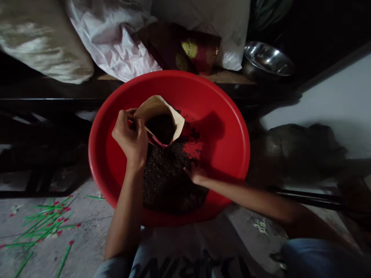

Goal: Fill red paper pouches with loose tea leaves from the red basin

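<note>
Inside the red tub (232, 127), at ten o'clock, the left hand (131, 137) pinches the rim of an open bag (155, 108) between closed fingers. The bag stands near eleven, dark soil (162, 129) within; a loose heap (169, 185) lies at six. At four, the right hand (199, 174) meets the heap, its finger closure unclear. Filling seems underway; another scoop calls for cupped fingers.

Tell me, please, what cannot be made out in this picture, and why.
In the head view:
Paper bag: its bottom is covered by the dark material inside.
Right hand: finger positions blurred and shaded against the dark pile.
Lettering: cut off by the bottom edge.
Yellow label: wording too small and dim.
</note>
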`<state>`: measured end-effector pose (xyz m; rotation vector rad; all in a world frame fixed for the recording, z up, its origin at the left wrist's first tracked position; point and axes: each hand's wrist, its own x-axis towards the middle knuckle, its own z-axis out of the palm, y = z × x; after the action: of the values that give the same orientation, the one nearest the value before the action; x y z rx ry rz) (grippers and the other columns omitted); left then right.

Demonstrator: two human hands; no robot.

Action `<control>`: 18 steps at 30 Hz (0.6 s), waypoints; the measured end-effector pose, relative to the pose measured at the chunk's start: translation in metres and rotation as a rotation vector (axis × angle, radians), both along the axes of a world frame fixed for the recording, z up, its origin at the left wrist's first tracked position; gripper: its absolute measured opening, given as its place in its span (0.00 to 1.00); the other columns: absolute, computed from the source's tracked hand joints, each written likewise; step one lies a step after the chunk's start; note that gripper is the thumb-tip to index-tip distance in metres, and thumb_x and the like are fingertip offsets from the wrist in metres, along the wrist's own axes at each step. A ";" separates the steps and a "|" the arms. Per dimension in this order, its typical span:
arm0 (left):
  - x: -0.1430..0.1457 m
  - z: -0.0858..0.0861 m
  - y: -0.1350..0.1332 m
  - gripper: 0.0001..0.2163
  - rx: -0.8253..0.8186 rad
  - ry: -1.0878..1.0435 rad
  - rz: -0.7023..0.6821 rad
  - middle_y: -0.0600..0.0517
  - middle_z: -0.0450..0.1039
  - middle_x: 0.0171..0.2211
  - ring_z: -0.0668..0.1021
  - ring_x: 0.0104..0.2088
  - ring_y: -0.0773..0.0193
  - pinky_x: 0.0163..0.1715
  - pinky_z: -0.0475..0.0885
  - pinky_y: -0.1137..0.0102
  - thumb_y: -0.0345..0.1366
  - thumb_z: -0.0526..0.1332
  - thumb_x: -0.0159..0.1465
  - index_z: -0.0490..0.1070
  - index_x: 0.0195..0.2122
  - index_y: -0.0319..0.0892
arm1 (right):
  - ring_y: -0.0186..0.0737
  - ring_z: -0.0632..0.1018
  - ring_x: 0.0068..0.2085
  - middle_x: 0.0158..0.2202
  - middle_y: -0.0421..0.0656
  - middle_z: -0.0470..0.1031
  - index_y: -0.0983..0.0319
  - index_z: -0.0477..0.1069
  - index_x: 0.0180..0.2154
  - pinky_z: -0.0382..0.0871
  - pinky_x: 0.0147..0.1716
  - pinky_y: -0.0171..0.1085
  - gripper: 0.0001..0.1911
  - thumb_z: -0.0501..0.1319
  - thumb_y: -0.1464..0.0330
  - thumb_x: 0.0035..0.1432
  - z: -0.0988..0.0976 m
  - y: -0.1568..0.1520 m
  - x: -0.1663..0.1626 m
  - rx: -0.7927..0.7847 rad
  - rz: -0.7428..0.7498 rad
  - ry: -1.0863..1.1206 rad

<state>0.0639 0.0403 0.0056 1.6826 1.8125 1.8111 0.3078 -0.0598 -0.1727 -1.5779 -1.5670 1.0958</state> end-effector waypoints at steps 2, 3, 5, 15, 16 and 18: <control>0.001 0.002 -0.002 0.07 0.002 0.011 0.002 0.53 0.82 0.38 0.81 0.36 0.64 0.39 0.75 0.69 0.26 0.59 0.63 0.65 0.31 0.45 | 0.42 0.79 0.30 0.20 0.37 0.65 0.53 0.61 0.23 0.78 0.34 0.43 0.27 0.70 0.44 0.52 0.002 0.000 -0.006 -0.009 0.010 -0.032; 0.001 0.003 -0.003 0.07 -0.001 0.016 -0.003 0.52 0.82 0.38 0.82 0.36 0.64 0.38 0.76 0.69 0.26 0.60 0.63 0.66 0.31 0.45 | 0.43 0.79 0.30 0.21 0.37 0.66 0.53 0.63 0.24 0.78 0.35 0.44 0.24 0.71 0.46 0.52 0.008 0.005 -0.004 -0.010 0.027 -0.044; -0.002 0.004 -0.005 0.07 -0.008 0.033 -0.018 0.52 0.82 0.38 0.82 0.37 0.63 0.38 0.76 0.69 0.26 0.60 0.63 0.67 0.31 0.45 | 0.45 0.79 0.32 0.23 0.38 0.71 0.52 0.70 0.27 0.79 0.39 0.46 0.17 0.72 0.49 0.52 0.028 0.019 0.003 -0.007 0.070 -0.059; -0.004 0.010 -0.010 0.04 -0.057 0.110 -0.057 0.53 0.82 0.38 0.80 0.36 0.66 0.38 0.73 0.71 0.29 0.61 0.65 0.71 0.34 0.43 | 0.39 0.78 0.33 0.31 0.39 0.80 0.56 0.80 0.36 0.74 0.45 0.43 0.06 0.67 0.62 0.64 0.207 0.068 -0.001 0.304 0.188 -0.001; -0.004 0.010 -0.010 0.04 -0.052 0.106 -0.059 0.53 0.82 0.39 0.80 0.36 0.66 0.38 0.73 0.71 0.28 0.61 0.65 0.71 0.34 0.43 | 0.38 0.77 0.31 0.30 0.38 0.79 0.57 0.79 0.37 0.74 0.42 0.42 0.06 0.65 0.64 0.66 0.219 0.069 -0.005 0.352 0.159 0.017; -0.005 0.011 -0.010 0.04 -0.056 0.100 -0.062 0.52 0.82 0.39 0.80 0.36 0.65 0.38 0.74 0.71 0.29 0.61 0.65 0.71 0.34 0.43 | 0.35 0.76 0.30 0.30 0.37 0.78 0.57 0.79 0.39 0.73 0.37 0.38 0.06 0.62 0.66 0.68 0.240 0.068 -0.009 0.436 0.105 0.079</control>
<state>0.0590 0.0304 0.0162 1.8178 1.8082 1.6654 0.2992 0.0087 0.0673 -1.1590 -1.7101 0.7880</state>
